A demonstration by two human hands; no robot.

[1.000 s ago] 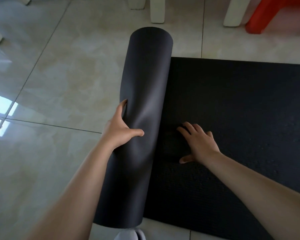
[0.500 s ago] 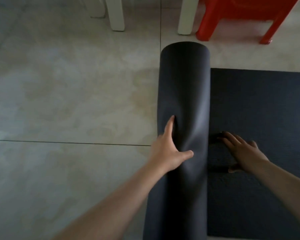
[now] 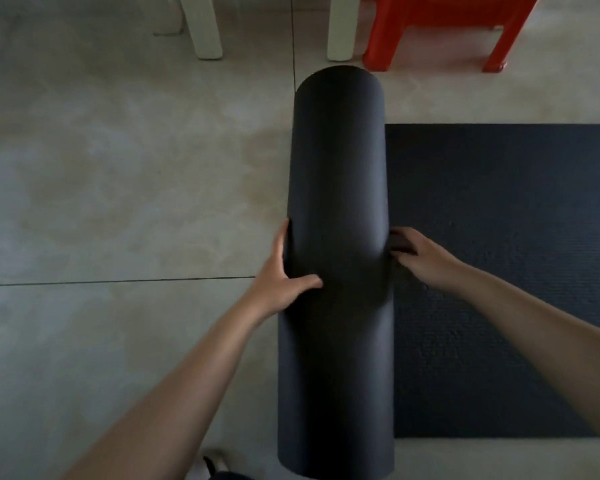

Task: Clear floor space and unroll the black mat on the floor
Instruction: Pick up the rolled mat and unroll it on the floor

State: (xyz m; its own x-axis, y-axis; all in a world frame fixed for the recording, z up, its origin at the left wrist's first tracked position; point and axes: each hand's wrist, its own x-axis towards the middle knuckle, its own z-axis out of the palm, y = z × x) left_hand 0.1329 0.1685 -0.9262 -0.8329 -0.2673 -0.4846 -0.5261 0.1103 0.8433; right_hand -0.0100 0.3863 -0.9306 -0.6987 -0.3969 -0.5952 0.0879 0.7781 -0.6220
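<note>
So you had one black mat (image 3: 336, 202), two hands: left hand (image 3: 279, 278) spread flat against the roll, right hand (image 3: 420, 254) open beside it.

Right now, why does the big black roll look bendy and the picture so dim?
Head view: the wide-angle lens bows the rolled black mat and the flat black mat section's edges; lighting is dim and soft, with little glare on the pale tiled floor; the red plastic chair looks slightly blurry.
</note>
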